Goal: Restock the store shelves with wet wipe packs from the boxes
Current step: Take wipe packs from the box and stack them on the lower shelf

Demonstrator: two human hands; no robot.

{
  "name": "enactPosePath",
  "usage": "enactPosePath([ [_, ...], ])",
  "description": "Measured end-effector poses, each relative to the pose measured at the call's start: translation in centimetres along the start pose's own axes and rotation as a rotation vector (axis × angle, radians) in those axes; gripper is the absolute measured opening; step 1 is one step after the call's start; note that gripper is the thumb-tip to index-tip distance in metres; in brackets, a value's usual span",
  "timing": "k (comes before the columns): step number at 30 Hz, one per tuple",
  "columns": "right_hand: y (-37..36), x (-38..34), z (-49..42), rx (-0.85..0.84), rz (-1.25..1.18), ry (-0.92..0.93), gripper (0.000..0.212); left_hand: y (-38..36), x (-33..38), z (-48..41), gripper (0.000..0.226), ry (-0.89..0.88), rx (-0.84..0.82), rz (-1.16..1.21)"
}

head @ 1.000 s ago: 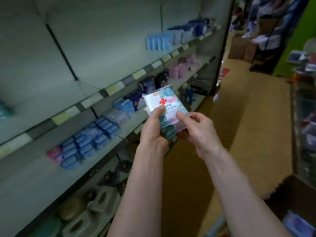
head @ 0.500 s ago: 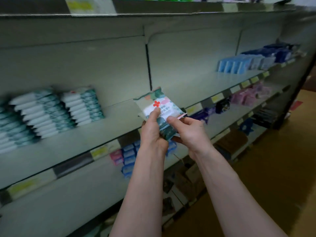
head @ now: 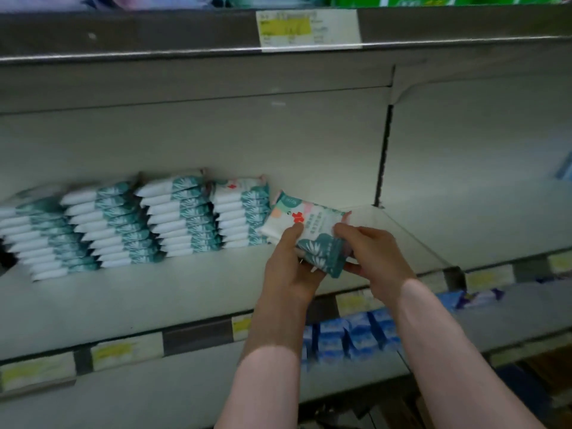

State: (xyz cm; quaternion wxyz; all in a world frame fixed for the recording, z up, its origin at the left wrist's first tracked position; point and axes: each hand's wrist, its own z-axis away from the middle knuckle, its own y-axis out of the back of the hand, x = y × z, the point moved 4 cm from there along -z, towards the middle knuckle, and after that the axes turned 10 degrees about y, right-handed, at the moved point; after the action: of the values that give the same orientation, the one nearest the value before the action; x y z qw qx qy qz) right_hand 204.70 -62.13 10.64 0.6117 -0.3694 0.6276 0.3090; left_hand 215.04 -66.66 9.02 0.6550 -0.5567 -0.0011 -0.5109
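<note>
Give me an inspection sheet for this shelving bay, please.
Surface: grey shelf, dimly lit.
Job's things: wet wipe pack held at the right end of the rows of packs; no box in view.
Clutter: nothing seen.
Grippers: left hand and right hand both grip the pack.
Cables: nothing seen.
Surroundings: blue packs on the lower shelf; price labels on shelf edges.

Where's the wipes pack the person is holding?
In the head view, the wet wipe pack sits right of centre, held by the left hand and right hand above the shelf, beside the rightmost stack.
</note>
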Motion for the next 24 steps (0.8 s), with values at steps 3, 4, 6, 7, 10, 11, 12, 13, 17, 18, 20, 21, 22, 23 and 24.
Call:
enactPosePath([
  [3,-1.1,-1.1,-3.8,-0.148,0.095,0.022,0.018,-0.9,2.1,-1.7,0.026,-0.100,0.062,0.010],
  [4,-1.5,-1.5,-5.0,-0.192,0.133,0.038,0.017,-1.2,2.6,-2.2,0.026,-0.124,0.073,0.025],
  [6,-2.4,-2.4,-7.3,-0.255,0.187,0.088,0.012,-1.5,3.7,-3.3,0.029,-0.171,0.085,0.057],
  [7,-2.9,-2.8,-8.4,-0.275,0.200,0.118,0.010,-1.5,4.2,-3.7,0.032,-0.197,0.087,0.072],
  [10,-4.2,-3.7,-11.3,-0.327,0.198,0.184,0.016,-1.5,5.4,-4.5,0.036,-0.264,0.087,0.121],
  [11,-4.7,-3.8,-12.1,-0.345,0.203,0.195,0.018,-1.3,5.7,-4.6,0.033,-0.284,0.114,0.135],
  [12,-5.2,-3.9,-12.9,-0.364,0.214,0.204,0.020,-1.1,6.1,-4.6,0.029,-0.301,0.154,0.148],
  [13,-5.7,-4.0,-13.6,-0.379,0.229,0.214,0.020,-0.9,6.4,-4.6,0.026,-0.314,0.189,0.162],
  [17,-7.6,-4.3,-16.3,-0.399,0.279,0.264,0.019,0.5,7.4,-5.0,0.031,-0.330,0.273,0.254],
  [18,-8.2,-4.4,-16.9,-0.406,0.288,0.266,0.019,0.9,7.7,-5.1,0.032,-0.337,0.288,0.269],
  [20,-9.3,-4.4,-18.0,-0.426,0.292,0.246,0.019,1.6,8.4,-5.0,0.032,-0.353,0.303,0.288],
  [21,-10.0,-4.3,-18.4,-0.437,0.285,0.229,0.017,2.0,8.8,-4.9,0.032,-0.361,0.307,0.289],
  [22,-10.7,-4.2,-18.7,-0.447,0.271,0.209,0.015,2.4,9.2,-4.8,0.032,-0.368,0.313,0.289],
  [23,-11.4,-4.0,-18.9,-0.453,0.254,0.186,0.013,2.8,9.5,-4.6,0.031,-0.376,0.323,0.289],
  [24,-12.1,-3.7,-19.2,-0.456,0.234,0.162,0.012,3.2,9.8,-4.5,0.029,-0.382,0.335,0.291],
])
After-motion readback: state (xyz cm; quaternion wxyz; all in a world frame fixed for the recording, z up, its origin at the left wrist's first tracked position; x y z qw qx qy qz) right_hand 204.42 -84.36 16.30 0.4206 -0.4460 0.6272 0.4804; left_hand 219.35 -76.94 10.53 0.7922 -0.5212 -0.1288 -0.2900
